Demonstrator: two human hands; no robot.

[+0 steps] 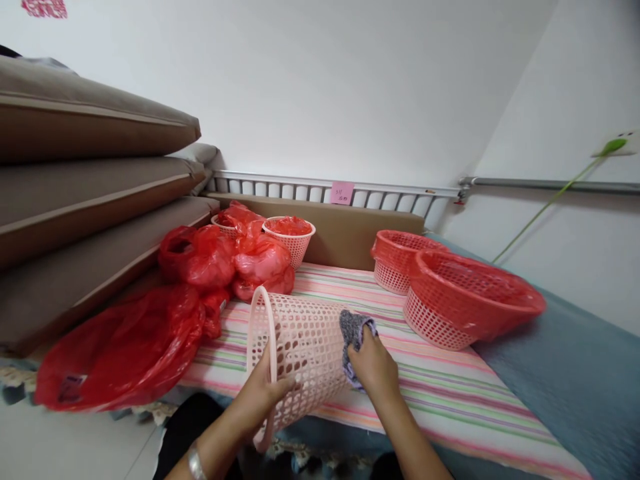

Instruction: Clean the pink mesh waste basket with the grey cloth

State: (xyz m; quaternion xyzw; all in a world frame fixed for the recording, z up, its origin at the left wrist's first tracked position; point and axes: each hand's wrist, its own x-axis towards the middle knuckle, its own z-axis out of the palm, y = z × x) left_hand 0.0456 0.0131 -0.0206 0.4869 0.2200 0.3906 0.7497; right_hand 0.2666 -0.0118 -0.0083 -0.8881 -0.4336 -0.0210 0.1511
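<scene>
A pink perforated plastic basket point(313, 333) lies tilted on its side above the front edge of the striped cloth point(430, 393), its open rim facing left. My left hand point(267, 390) grips that rim, thumb outside and fingers partly hidden within. At the basket's base on the right, my right hand point(375, 363) is closed on a grey and purple cloth point(353, 333) and presses it against the bottom. A silver bracelet point(196, 462) is on my left wrist.
Red plastic bags point(135, 347) lie at left, near a small lined basket point(297, 247). Two baskets with red liners, one behind point(393, 277) and one nearer point(440, 320), stand at right. Grey-brown cushions point(90, 193) are stacked at far left; a radiator point(280, 188) lines the wall.
</scene>
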